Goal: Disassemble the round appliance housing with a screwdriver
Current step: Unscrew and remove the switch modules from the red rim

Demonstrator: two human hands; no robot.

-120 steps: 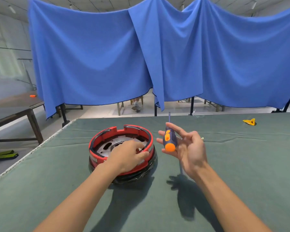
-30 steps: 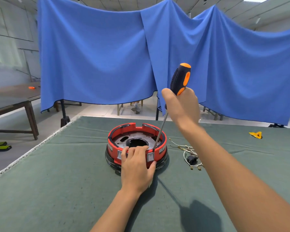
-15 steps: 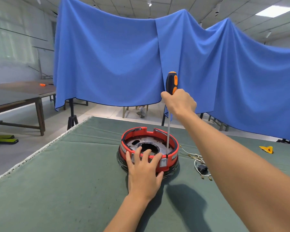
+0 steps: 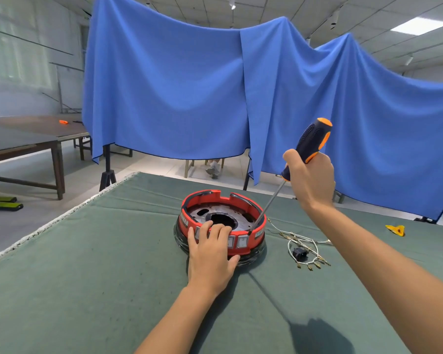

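Note:
A round red housing [image 4: 212,199] with a black base and a metal inner plate sits on the green table [image 4: 87,264]. My left hand [image 4: 211,254] grips its near rim, fingers curled over the edge onto the plate. My right hand [image 4: 311,178] holds a blue-and-orange screwdriver [image 4: 311,143] by the handle. The shaft slants down to the left, and its tip sits inside the housing at the right inner wall.
A loose bundle of white wires with a black plug [image 4: 303,249] lies right of the housing. A small yellow piece [image 4: 395,229] lies at the far right. Blue cloth [image 4: 215,98] hangs behind the table, and brown tables [image 4: 23,139] stand at the left.
The screwdriver has tilted from upright to a slant, handle swung to the right. My left hand's fingers have curled further over the rim.

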